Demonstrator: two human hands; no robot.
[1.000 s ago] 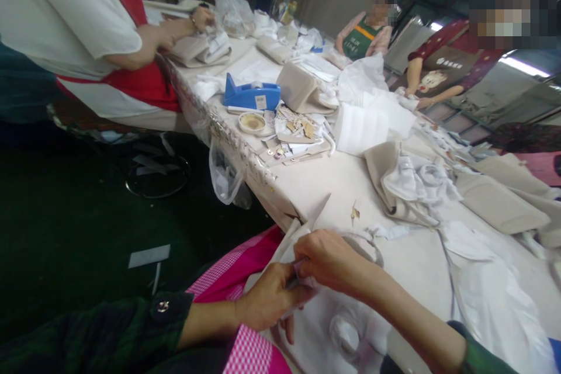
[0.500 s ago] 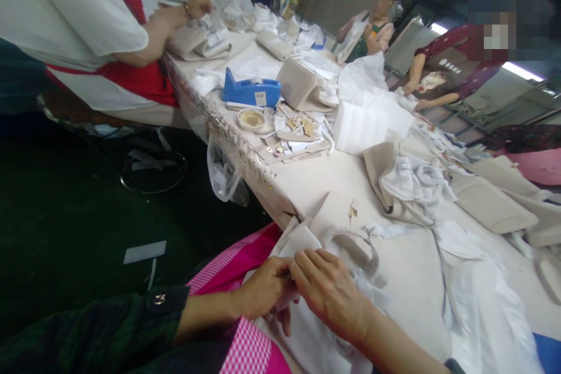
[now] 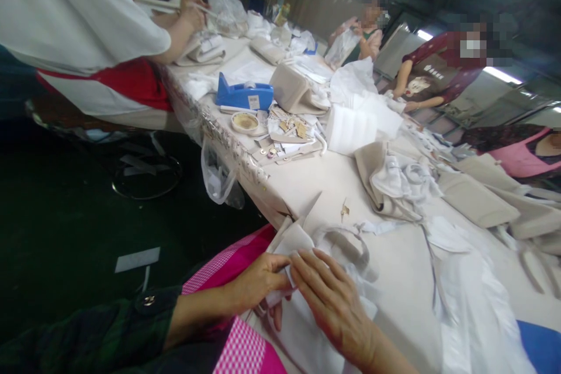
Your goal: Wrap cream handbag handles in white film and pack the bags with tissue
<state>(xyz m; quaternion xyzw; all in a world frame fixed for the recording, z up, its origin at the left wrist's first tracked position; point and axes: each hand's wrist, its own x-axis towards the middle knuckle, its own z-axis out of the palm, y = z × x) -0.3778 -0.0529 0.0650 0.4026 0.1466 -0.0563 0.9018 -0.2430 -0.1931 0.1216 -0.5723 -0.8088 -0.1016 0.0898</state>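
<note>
My left hand [image 3: 254, 285] pinches a soft white wrapping sheet [image 3: 296, 238], thumb above and fingers curled beneath. Over the same sheet lies my right hand [image 3: 329, 299], its fingers stretched out and its fingertips close to the left thumb. What sits inside the wrapping is hidden by my hands. Just beyond them, a loop [image 3: 350, 242], partly covered in white wrapping, rests on the table [image 3: 315, 172]. A small gold-coloured tag [image 3: 345, 210] lies farther out.
Ahead stand a blue tape dispenser [image 3: 245, 95], a round dish [image 3: 245, 123] and a white foam stack [image 3: 350, 130]. Right of these lies a beige bag [image 3: 368, 172] with white wrapping. Co-workers sit or stand around the table; one in a white top [image 3: 87, 17] is at left.
My right hand's fingers have straightened and flattened over the wrapping. The left hand keeps its pinch. The whole view has shifted slightly.
</note>
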